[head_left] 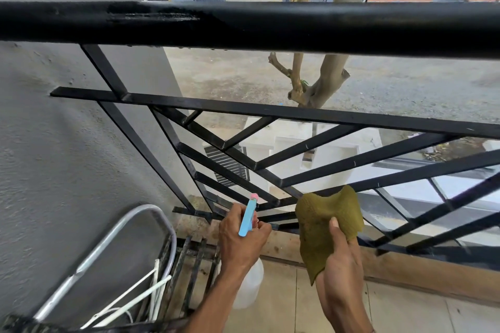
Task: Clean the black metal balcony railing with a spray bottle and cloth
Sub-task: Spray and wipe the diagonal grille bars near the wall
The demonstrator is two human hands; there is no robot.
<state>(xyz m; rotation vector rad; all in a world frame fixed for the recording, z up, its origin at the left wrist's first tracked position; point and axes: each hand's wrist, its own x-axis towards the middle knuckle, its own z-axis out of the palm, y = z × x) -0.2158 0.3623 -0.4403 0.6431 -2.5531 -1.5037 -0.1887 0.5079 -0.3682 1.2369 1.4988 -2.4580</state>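
Hands work low at a black balcony railing (324, 116): the left hand (240, 240) grips a spray bottle (247, 217), its nozzle aimed at the bars just ahead, while the right hand (338, 259) pinches an olive cloth (324, 222) against the bars beside it.

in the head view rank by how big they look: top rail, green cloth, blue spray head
1. top rail, though it sits nearest the camera
2. green cloth
3. blue spray head, partly hidden by the left hand
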